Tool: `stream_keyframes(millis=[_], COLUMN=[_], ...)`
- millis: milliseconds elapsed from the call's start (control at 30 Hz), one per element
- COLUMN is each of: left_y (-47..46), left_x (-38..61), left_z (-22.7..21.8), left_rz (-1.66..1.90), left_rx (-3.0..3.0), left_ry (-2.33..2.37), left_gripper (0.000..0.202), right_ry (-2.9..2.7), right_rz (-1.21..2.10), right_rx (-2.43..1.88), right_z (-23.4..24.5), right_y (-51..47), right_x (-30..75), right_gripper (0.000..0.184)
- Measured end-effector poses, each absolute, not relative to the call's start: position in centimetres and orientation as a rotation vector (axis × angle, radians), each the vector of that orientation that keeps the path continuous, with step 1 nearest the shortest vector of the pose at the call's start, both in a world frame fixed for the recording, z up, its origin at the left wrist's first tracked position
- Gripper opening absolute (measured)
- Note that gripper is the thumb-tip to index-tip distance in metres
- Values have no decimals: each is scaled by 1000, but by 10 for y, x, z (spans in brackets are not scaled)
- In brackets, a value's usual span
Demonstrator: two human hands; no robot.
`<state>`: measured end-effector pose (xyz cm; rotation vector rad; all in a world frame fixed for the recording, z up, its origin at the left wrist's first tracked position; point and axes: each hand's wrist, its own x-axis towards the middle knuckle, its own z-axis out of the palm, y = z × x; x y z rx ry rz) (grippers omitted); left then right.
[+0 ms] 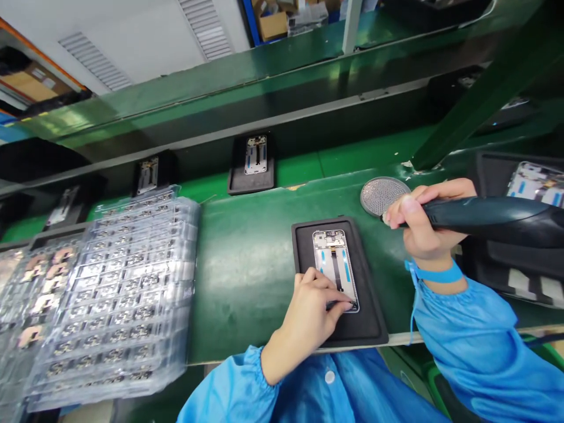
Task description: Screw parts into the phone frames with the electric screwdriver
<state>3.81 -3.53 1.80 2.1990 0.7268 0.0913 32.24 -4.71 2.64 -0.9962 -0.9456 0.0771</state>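
A phone frame (333, 258) lies face-up in a black holder tray (370, 294) on the green bench. My left hand (315, 305) rests on the phone's lower end, fingers pressed together on a small part I cannot make out. My right hand (423, 226) grips a dark electric screwdriver (489, 218), held level to the right of the tray. Its tip points at a round metal screw dish (383, 195). A blue wrist strap (436, 274) circles my right wrist.
Stacked clear plastic part trays (118, 294) fill the bench's left side. Two more black holders with phone frames (252, 161) (150, 174) ride the green conveyor behind. Another holder with a phone (529, 182) sits at the right edge. The bench's front edge (396, 339) is close to me.
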Motion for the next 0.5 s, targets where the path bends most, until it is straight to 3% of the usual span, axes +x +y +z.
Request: stream_keyframes(millis=[500], left_y=[-29], left_x=[33], left_z=[16], left_rz=[212], left_rx=[2200], left_ry=[646], left_gripper=[15], right_ry=[-896], right_rz=[-2], right_rx=[-971], right_z=[30], right_y=[-41], right_x=[327], right_gripper=[49])
